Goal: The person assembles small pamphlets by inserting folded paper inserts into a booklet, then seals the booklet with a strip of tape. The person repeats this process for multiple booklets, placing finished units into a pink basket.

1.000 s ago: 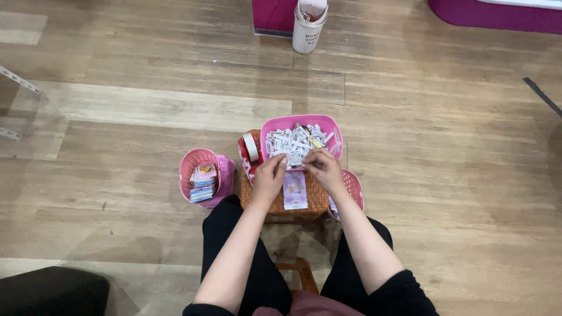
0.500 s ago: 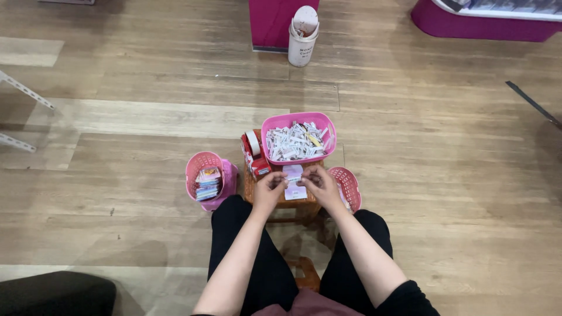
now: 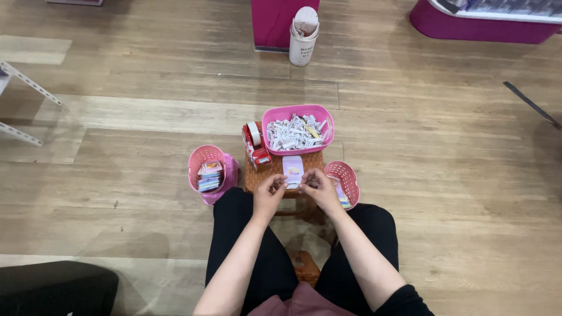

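Head view: the person sits on a low seat over a small wooden stool [image 3: 275, 169] used as a work surface. The left hand [image 3: 268, 196] and the right hand [image 3: 319, 192] meet at the near edge of the stool, fingers curled inward toward each other. Both pinch at the near end of a small pale pink packet [image 3: 293, 168], though whether each hand truly grips it or only touches it is too small to tell. The packet lies flat on the stool, its long axis running near to far, straight out from the gap between the two hands, so neither hand is clearly nearer; it sits midway.

Just beyond the packet's far end stands a pink rectangular basket [image 3: 328, 126] filled with small white slips. A red tape dispenser [image 3: 255, 146] stands to the left of that basket, at the stool's left edge. On the floor to the left is a round pink basket [image 3: 202, 159] holding a stack of small cards, well apart from the left hand. Another round pink basket [image 3: 346, 175] sits on the floor just beside the right hand
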